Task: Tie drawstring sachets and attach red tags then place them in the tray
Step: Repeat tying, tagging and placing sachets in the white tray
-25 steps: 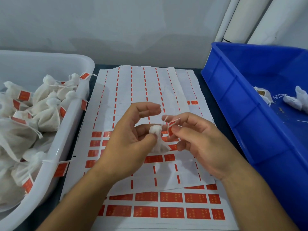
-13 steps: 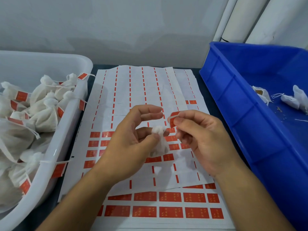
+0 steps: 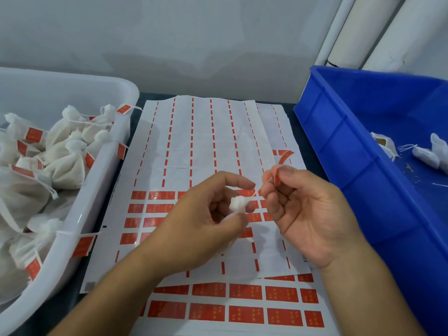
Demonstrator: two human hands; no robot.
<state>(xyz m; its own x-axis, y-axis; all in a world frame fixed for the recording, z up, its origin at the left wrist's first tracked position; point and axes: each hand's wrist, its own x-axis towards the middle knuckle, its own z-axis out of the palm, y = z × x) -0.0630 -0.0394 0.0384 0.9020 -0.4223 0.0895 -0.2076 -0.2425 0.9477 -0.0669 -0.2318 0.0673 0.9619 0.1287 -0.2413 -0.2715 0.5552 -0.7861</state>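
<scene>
My left hand [image 3: 201,219] pinches a small white sachet [image 3: 237,204] by its gathered neck above the sticker sheets. My right hand [image 3: 308,212] holds a red tag [image 3: 282,163] and the sachet's drawstring [image 3: 254,192] between thumb and forefinger, just right of the sachet; the string runs taut between the two hands. The tag curls upward from my fingertips. The white tray [image 3: 97,180] at the left holds several tied sachets with red tags [image 3: 34,135].
Sheets of red tag stickers [image 3: 208,292] cover the table in the middle, the upper rows peeled. A blue bin [image 3: 358,166] at the right holds a few untagged sachets [image 3: 426,155]. A grey wall and white pipes stand behind.
My right hand has moved up and to the right with the tag, drawing the string away from the sachet. My left hand stays in place on the sachet.
</scene>
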